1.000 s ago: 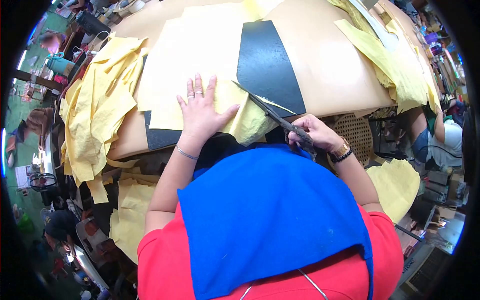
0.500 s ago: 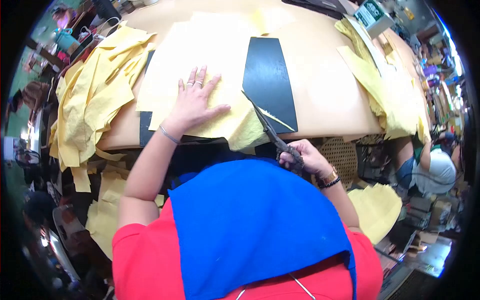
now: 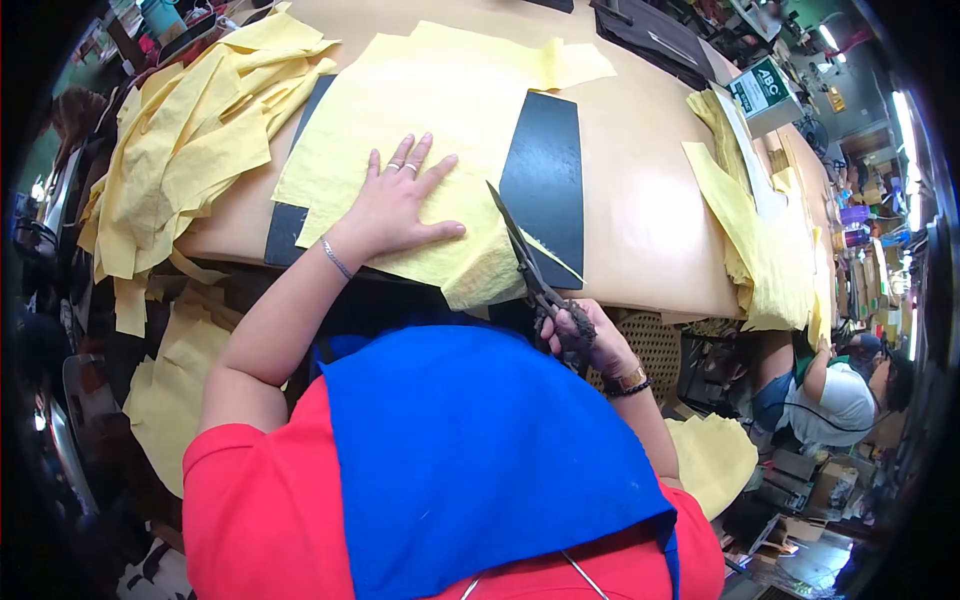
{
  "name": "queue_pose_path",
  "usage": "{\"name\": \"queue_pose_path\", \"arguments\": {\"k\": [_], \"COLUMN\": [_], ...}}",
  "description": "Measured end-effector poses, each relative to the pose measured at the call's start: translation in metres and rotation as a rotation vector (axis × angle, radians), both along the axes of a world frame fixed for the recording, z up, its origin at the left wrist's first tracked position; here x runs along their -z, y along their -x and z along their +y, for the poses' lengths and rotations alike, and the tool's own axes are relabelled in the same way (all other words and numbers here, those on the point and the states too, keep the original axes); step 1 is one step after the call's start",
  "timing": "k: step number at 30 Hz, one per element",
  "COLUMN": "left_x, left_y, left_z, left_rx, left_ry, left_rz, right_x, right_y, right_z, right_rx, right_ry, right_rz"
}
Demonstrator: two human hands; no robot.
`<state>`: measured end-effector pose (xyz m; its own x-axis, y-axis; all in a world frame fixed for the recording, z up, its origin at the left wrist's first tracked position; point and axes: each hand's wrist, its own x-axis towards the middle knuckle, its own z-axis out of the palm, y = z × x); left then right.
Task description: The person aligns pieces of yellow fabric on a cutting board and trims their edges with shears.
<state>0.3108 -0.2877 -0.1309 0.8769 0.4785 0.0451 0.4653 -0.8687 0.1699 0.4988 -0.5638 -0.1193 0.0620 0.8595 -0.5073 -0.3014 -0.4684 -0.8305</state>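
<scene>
My left hand [image 3: 405,205] lies flat with spread fingers on a large yellow sheet [image 3: 440,90], two rings on its fingers. The sheet rests partly over a black board [image 3: 548,165], and its near corner droops at the table edge. In my right hand [image 3: 583,335] are dark scissors [image 3: 532,270], their blades pointing away along the sheet's right edge. A thin yellow sliver [image 3: 545,252] lies on the board right of the blades. Whether the blades are parted is hard to tell.
Yellow pieces are heaped at the left [image 3: 190,150] and right [image 3: 770,260] of the tan table [image 3: 640,200]. A green-and-white box [image 3: 765,95] and dark folded material [image 3: 655,40] are at the back right. A seated person [image 3: 830,400] is at right; a woven seat [image 3: 650,350] is below the table.
The view has shifted, showing more of the table's back right. My left hand stays flat on the sheet. My right hand and the scissors have drawn slightly back, with the blades angled more steeply away from me.
</scene>
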Motion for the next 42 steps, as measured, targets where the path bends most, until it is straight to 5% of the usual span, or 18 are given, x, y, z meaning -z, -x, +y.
{"name": "queue_pose_path", "arguments": {"k": [42], "left_x": [-0.001], "left_y": [-0.021], "left_z": [-0.042], "left_rx": [-0.163], "left_ry": [0.063], "left_rz": [0.0], "right_x": [0.01], "right_y": [0.01], "right_z": [-0.004], "right_rx": [0.141], "right_ry": [-0.081], "right_rz": [-0.105]}}
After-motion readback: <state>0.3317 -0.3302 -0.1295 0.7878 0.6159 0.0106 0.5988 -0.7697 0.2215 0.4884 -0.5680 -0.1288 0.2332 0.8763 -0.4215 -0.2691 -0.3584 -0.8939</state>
